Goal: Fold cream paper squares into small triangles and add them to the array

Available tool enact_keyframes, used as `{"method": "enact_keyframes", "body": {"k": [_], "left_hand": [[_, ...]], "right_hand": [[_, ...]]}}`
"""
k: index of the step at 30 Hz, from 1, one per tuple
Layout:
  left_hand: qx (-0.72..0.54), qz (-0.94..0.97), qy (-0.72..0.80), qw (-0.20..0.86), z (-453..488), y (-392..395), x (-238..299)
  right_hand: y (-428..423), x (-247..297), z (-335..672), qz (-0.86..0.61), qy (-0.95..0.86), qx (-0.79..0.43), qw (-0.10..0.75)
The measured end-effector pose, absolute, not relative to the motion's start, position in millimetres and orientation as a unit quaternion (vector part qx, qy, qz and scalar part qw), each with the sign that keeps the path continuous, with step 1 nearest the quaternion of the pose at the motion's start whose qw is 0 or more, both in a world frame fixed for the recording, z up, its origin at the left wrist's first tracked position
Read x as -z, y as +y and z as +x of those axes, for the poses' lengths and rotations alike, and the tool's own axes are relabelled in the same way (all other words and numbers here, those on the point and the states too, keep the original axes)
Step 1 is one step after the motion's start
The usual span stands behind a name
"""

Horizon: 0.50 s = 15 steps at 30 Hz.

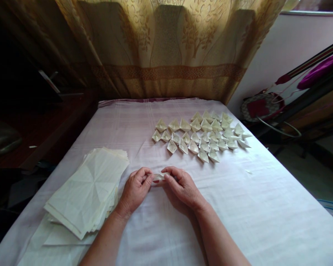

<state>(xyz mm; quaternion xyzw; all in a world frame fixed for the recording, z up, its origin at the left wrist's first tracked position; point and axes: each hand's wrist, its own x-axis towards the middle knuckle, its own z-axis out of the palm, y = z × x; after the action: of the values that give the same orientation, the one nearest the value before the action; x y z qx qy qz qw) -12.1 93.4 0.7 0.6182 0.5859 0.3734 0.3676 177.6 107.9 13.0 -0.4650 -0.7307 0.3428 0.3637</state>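
Between my two hands is a small piece of folded white paper (158, 176), held level just above the table. My left hand (137, 188) pinches its left end between thumb and fingers. At the other end, my right hand (182, 186) grips it the same way, fingers curled. The paper's ends are hidden under my fingertips. Beyond my hands, to the right, stand several folded paper boats (195, 125) in loose rows. A thick stack of creased paper sheets (93, 181) lies left of my left hand.
A pale sheet covers the table (252, 207). A gold patterned curtain (166, 44) hangs along the far edge. At the right are a bag (262, 107) and a slanted dark frame. A dark reddish cabinet (44, 136) stands at the left. A paper scrap (248, 171) lies right of the boats.
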Motion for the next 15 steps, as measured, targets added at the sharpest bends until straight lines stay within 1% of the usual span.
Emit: {"method": "enact_keyframes", "body": {"k": [3,9,15], "left_hand": [[-0.374,0.608,0.583,0.389,-12.7,93.3,-1.0],[-0.356,0.617,0.588,0.384,-15.1,92.5,1.3],[-0.373,0.598,0.585,0.401,-14.4,92.3,2.6]], "right_hand": [[108.0,-10.0,176.9,-0.463,-0.723,-0.353,0.373],[107.8,-9.8,174.0,-0.473,-0.694,-0.392,0.375],[106.9,-5.8,170.3,-0.474,-0.650,-0.429,0.411]]}}
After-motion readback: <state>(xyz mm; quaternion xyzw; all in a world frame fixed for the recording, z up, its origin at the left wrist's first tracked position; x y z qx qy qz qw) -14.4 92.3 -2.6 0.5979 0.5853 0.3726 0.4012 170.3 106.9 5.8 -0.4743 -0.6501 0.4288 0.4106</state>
